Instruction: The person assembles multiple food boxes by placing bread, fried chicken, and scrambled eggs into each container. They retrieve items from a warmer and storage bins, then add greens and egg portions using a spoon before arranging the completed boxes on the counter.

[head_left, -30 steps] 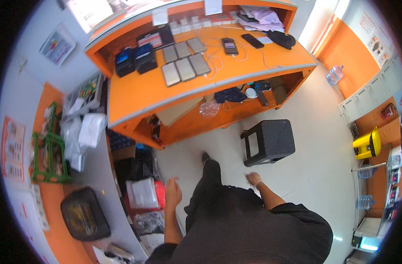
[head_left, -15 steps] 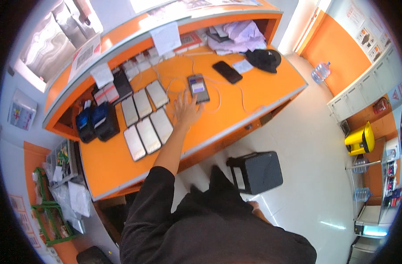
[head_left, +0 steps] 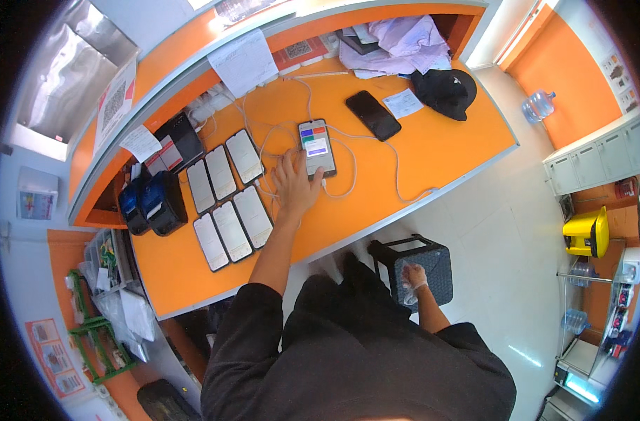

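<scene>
My left hand (head_left: 296, 186) lies on the orange desk with its fingers apart, holding nothing. Its thumb reaches onto the lower left part of a smartphone (head_left: 320, 165), whose screen is lit and shows a coloured page with a white box. A white cable runs by the phone's lower end. Left of the hand, several smartphones with pale lit screens (head_left: 228, 230) lie face up in two rows. Over the black stool, my right hand (head_left: 418, 275) is closed around crumpled clear plastic (head_left: 407, 287), whose exact kind I cannot make out.
A dark-screened phone (head_left: 373, 116), a paper slip (head_left: 402, 104) and a black cap (head_left: 445, 92) occupy the desk's right part. Two dark payment-terminal-like devices (head_left: 163, 203) stand at its left end. Below the front edge is the black stool (head_left: 438, 263). Cables (head_left: 398, 165) cross the desk.
My right hand has come up from beside my body into view over the stool, with clear plastic in it. My left hand stays by the phone, its thumb now on the screen.
</scene>
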### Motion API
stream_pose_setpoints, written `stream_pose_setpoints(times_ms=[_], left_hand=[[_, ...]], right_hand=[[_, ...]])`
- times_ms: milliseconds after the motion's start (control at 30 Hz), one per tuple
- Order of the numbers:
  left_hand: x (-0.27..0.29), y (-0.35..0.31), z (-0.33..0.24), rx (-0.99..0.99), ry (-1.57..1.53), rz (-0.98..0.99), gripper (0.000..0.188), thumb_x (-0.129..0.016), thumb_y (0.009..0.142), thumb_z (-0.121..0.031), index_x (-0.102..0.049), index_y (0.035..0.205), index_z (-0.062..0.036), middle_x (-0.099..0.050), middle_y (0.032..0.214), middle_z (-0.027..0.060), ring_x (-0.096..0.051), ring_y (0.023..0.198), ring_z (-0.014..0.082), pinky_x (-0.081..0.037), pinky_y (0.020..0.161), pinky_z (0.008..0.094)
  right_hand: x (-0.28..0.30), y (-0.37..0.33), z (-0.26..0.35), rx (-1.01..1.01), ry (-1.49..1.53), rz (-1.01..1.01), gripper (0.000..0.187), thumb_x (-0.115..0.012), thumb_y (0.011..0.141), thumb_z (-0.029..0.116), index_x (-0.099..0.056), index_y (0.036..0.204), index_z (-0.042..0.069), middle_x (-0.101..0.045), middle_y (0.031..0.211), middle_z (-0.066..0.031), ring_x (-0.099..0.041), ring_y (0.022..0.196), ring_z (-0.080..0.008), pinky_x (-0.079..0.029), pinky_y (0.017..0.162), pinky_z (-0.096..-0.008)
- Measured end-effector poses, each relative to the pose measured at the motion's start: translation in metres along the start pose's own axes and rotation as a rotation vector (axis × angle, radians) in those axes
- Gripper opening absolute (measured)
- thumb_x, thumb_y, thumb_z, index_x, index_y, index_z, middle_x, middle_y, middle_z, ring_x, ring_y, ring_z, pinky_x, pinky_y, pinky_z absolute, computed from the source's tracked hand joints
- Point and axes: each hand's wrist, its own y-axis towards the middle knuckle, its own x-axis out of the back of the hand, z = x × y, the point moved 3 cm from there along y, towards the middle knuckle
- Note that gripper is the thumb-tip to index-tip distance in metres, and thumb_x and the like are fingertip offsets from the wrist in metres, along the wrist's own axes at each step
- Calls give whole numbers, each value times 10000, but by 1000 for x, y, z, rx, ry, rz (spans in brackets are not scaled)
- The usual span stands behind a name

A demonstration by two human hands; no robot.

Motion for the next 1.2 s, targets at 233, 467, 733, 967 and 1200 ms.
stream_pose_setpoints(times_ms=[233, 467, 733, 967, 1200], left_hand=[[15, -10, -3, 41, -25, -62, 602, -655, 921, -407, -521, 1380, -42, -400, 1461, 224, -332, 1364, 446, -256, 1115, 589], [70, -123, -33, -48, -419, -249, 298, -671, 907, -140, -609, 1166, -7, -589, 1241, 229, -549, 1177, 413, -420, 1022, 507], [105, -280, -39, 210, -657, 143, 120, -690, 896, -106, -693, 994, -35, -718, 964, 121, -694, 870, 309, -558, 775, 375], [158, -351, 25, 299, -552, -119, 144, -698, 901, -116, -716, 1025, -43, -730, 987, 116, -710, 873, 287, -567, 752, 364], [231, -437, 94, 338, -471, -246, 127, -696, 903, -124, -718, 1001, -46, -730, 974, 132, -713, 889, 303, -563, 776, 387]], right_hand=[[-23, 97, -129, 341, -400, 317, 269, -601, 874, 270, -737, 1075, 152, -739, 1035, -86, -717, 955, -296, -576, 796, -424], [-52, 58, -34, 868, -1066, 298, 293, -524, 986, 277, -666, 837, 69, -672, 771, -45, -667, 623, -170, -519, 487, -351], [-175, -55, 136, 1181, -1009, 889, 451, -570, 953, 233, -523, 1376, 83, -513, 1468, -150, -514, 1338, -303, -421, 1114, -409], [-319, -237, 223, 1154, -736, 1417, 556, -535, 1017, 308, -395, 1517, 113, -415, 1548, -137, -534, 1295, -308, -422, 1102, -387], [-433, -388, 229, 508, -454, 1381, 455, -555, 1019, 429, -616, 1264, 50, -653, 1164, -66, -625, 958, -135, -516, 795, -301]])
